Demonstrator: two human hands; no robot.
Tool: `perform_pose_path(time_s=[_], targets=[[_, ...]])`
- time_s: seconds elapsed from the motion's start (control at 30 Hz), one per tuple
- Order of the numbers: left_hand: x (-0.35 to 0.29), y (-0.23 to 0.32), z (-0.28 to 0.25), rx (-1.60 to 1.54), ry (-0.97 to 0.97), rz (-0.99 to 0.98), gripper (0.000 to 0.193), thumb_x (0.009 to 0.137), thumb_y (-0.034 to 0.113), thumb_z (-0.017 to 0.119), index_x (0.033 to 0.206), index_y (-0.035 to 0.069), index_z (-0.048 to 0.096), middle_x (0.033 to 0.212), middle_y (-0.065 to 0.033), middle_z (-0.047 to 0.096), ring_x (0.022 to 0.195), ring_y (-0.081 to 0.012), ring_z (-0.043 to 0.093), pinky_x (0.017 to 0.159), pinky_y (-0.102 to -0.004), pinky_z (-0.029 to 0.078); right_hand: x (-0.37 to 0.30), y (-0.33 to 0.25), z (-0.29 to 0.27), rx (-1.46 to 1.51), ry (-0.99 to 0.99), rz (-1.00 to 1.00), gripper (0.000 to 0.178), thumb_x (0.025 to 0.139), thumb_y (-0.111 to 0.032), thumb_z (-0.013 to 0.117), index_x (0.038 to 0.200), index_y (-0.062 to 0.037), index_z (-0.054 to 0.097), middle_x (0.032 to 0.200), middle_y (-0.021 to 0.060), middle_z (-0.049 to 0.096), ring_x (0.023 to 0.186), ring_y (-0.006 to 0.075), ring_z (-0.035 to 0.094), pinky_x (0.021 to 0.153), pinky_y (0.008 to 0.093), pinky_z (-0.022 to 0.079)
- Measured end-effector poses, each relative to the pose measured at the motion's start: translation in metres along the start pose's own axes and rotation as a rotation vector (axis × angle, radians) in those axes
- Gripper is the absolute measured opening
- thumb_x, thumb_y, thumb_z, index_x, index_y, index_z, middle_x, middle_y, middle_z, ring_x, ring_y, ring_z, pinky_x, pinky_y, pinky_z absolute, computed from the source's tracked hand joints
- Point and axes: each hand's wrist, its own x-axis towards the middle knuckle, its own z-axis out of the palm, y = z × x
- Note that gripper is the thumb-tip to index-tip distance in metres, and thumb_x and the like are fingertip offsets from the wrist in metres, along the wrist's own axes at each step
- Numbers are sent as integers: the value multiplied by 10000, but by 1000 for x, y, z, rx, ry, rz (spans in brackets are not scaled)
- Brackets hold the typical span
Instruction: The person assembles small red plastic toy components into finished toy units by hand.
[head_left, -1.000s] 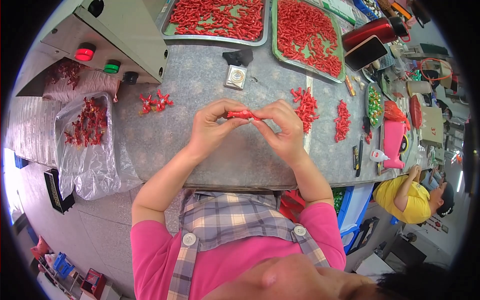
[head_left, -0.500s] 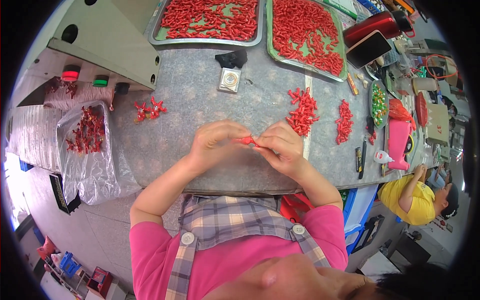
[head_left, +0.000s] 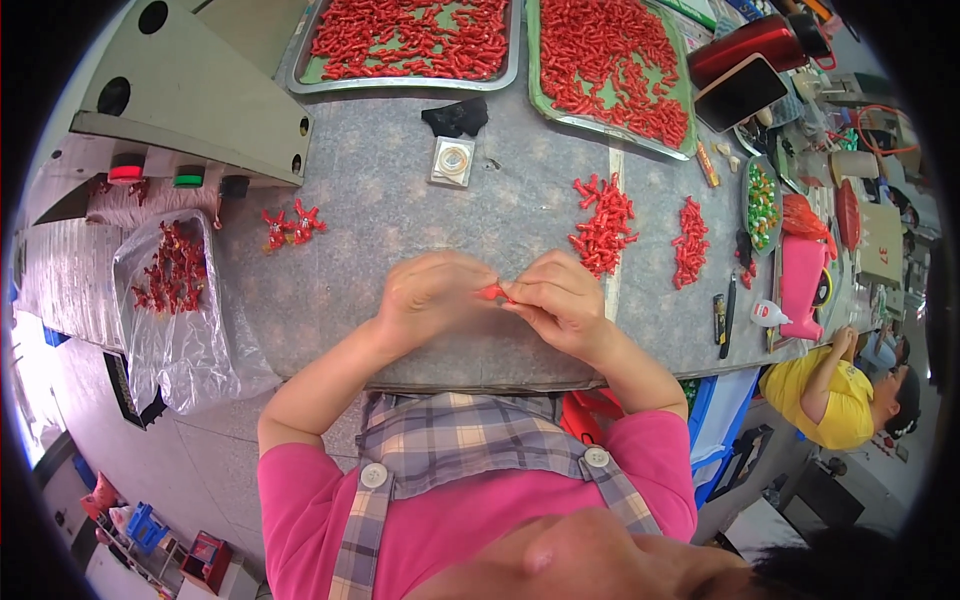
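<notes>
A small glossy red figure part (head_left: 493, 292) sits between my two hands, just above the table's near side. My right hand (head_left: 562, 303) is closed, thumb and forefinger pinching the part's right end. My left hand (head_left: 425, 300) is closed around the left end, its fingers curled over; they are slightly blurred and hide some of the part. Right of my right hand lie a loose heap of red parts (head_left: 604, 228) and a smaller heap of red parts (head_left: 690, 243). Two joined red figures (head_left: 293, 226) lie to the far left.
Two trays, a left tray (head_left: 402, 87) and a right tray (head_left: 610, 133), hold many red parts at the back. A grey machine (head_left: 200, 90) stands left, above a clear plastic bag (head_left: 185, 350) of dark red figures. A phone (head_left: 741, 92), red bottle (head_left: 755, 50) and glue bottle (head_left: 768, 314) stand right.
Both hands stay together at nearly the same spot, the left fingers shifting slightly over the red part. The whole view has moved a little.
</notes>
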Motion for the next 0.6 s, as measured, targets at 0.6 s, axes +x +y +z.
perform_pose_path(time_s=[0.6], targets=[[0,-3,5,-276,23,-371,164,684,24,691,844,36,657,857,-59,634,807,-139,606,718,-242,467,-2,9,4,57,-29,219,134,668,-38,695,784,-18,631,717,71,604,669,202,557,601,288,423]])
